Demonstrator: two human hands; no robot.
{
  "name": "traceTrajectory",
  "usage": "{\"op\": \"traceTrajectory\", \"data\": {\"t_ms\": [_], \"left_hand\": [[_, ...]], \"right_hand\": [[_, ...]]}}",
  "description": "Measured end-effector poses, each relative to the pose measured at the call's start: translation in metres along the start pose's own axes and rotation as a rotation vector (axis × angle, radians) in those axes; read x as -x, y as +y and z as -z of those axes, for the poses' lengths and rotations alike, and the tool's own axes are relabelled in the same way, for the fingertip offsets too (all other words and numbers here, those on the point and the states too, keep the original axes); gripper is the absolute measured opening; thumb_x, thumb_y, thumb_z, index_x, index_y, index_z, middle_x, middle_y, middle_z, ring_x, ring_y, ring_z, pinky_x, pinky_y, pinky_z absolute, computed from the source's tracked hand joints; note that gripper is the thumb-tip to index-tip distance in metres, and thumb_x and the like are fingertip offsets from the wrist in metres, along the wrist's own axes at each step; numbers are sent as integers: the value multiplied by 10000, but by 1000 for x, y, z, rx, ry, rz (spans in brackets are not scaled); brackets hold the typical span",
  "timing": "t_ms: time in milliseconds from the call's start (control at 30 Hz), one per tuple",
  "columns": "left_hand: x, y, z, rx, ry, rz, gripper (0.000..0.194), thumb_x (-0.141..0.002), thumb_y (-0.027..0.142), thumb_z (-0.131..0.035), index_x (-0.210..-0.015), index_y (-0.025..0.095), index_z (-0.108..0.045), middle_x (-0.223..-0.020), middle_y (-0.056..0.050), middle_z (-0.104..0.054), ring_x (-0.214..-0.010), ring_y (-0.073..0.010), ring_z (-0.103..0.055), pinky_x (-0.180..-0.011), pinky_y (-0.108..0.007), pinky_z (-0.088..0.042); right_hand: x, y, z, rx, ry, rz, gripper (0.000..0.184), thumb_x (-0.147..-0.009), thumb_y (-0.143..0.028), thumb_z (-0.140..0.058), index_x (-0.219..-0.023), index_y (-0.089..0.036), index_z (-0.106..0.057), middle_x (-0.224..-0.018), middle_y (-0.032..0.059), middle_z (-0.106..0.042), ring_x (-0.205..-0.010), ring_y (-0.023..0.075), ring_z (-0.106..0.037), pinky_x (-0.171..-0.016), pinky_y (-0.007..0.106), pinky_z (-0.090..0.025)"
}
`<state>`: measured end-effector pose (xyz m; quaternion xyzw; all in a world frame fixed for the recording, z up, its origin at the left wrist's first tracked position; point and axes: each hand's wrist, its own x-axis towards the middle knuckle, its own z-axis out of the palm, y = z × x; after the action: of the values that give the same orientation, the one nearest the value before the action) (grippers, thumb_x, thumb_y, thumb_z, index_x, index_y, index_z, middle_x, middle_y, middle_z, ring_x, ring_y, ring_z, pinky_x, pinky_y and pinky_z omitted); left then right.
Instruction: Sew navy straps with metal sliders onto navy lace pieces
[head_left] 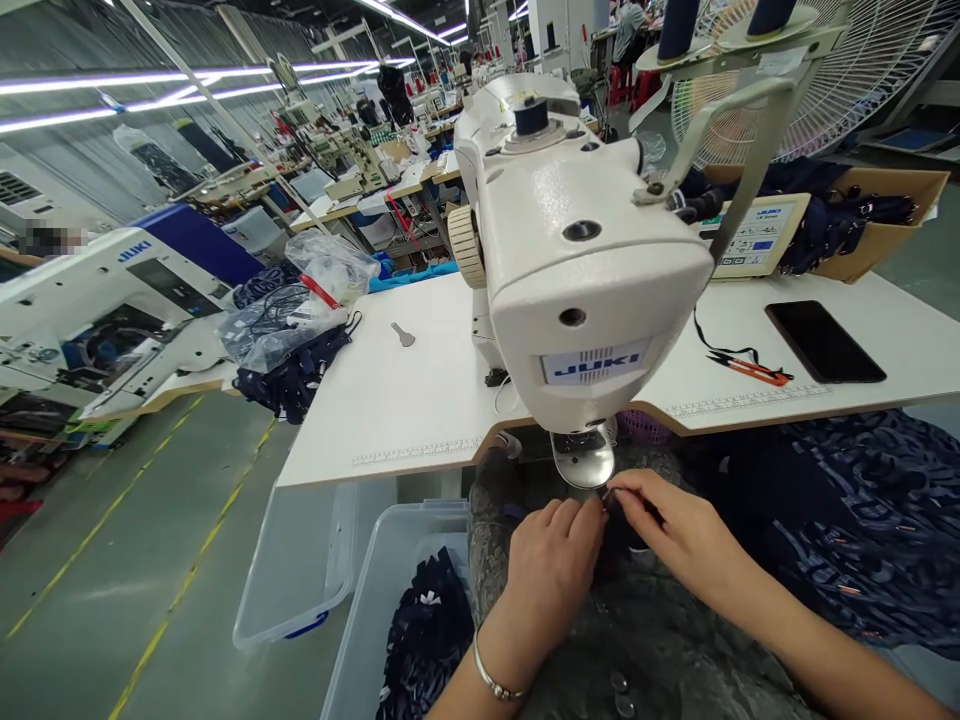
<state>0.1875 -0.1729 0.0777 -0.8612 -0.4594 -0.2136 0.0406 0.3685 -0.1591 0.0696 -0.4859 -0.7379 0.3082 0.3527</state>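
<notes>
Just in front of the sewing machine point(600, 260), below its rounded metal plate point(585, 465), my two hands meet. My left hand point(559, 555) is closed, its fingertips bent and pressed together. My right hand point(686, 525) pinches with thumb and forefinger right beside the left fingertips. A small dark bit shows between them, too little to name. Dark patterned cloth point(637, 630) covers my lap beneath both hands.
On the white table lie orange thread snips point(757, 372), a black phone point(825, 342) and a small grey metal piece point(403, 334). A clear bin point(360, 600) holding navy straps stands below left. Navy patterned fabric point(862, 520) is heaped at right, under the table's edge.
</notes>
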Motion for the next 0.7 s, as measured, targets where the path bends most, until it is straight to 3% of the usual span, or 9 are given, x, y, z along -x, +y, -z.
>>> {"op": "traceTrajectory", "data": {"t_ms": [67, 167, 300, 400, 500, 600, 700], "left_hand": [[1, 1, -2, 38, 23, 5, 161, -996, 219, -436, -1086, 157, -554, -728, -6, -639, -614, -141, -580, -534, -287, -389], [6, -1, -7, 65, 46, -2, 179, -981, 203, -470, -1134, 157, -551, -718, -4, -651, -601, -139, -583, -537, -283, -399], [11, -8, -8, 76, -29, -10, 159, -946, 153, -508, -1063, 203, -602, -677, 7, -623, -577, -146, -548, -525, -290, -369], [8, -11, -4, 96, -138, 33, 113, -938, 164, -517, -915, 200, -621, -687, 1, -628, -601, -154, -561, -521, -285, -365], [3, -12, -1, 154, -269, 87, 111, -926, 180, -549, -846, 202, -623, -734, 0, -654, -661, -166, -597, -560, -280, -413], [0, -16, -5, 233, -352, 133, 92, -929, 203, -555, -885, 212, -635, -809, -4, -674, -741, -178, -623, -654, -294, -476], [3, -23, -12, 283, -304, 299, 160, -932, 208, -542, -1074, 195, -615, -1059, -71, -676, -1005, -243, -618, -886, -408, -483]], "right_hand": [[0, 0, -4, -4, 93, -58, 153, -982, -261, -427, -1010, -243, -576, -874, 19, -696, -708, 148, -663, -610, 233, -550], [0, 4, -7, -14, 100, -75, 154, -992, -272, -406, -1037, -242, -549, -867, 19, -683, -704, 146, -659, -609, 233, -547], [-1, 8, -2, -12, -40, 28, 176, -996, -274, -424, -1155, -243, -494, -892, 16, -660, -745, 147, -664, -664, 245, -561], [2, 10, -1, 124, -193, 201, 128, -986, -236, -451, -1034, -225, -569, -920, 36, -632, -824, 169, -649, -757, 292, -561], [7, 13, -5, 245, -247, 287, 209, -987, -169, -409, -943, -199, -611, -921, 61, -619, -836, 192, -627, -761, 336, -549], [8, 18, -7, 177, -264, 222, 220, -988, -180, -412, -958, -195, -629, -917, 68, -633, -841, 197, -624, -755, 332, -538], [5, 24, -5, -2, -229, 34, 209, -981, -253, -461, -913, -208, -654, -905, 53, -650, -830, 182, -633, -762, 301, -525]]}}
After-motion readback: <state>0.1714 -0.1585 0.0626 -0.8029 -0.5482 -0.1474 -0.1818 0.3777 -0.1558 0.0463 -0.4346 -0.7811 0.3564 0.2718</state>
